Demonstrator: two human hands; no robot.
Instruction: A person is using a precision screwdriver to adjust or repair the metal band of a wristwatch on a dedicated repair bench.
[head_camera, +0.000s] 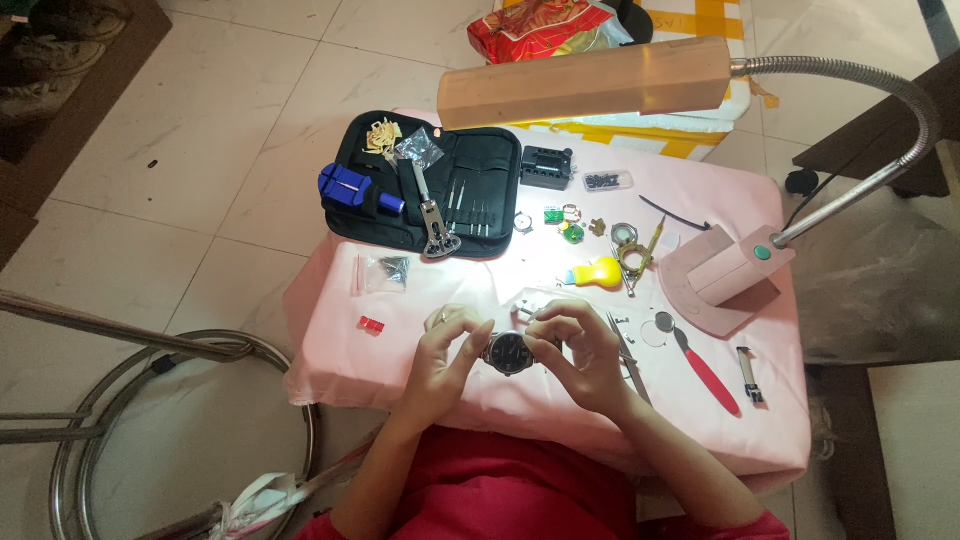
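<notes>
I am looking down at a pink-covered table (340, 330) and both hands are meeting over its near edge. My left hand (445, 360) is clamping its grip on the left side of a wristwatch with a dark dial (510, 353), fingers curled around the case. My right hand (590, 360) is closing its grip on the watch's right side, thumb and fingertips pinching near the case edge. An open black tool case (425, 185) is lying farther back, a red-handled tool (708, 377) is resting to the right, and a pink desk lamp (585, 82) is shining overhead.
</notes>
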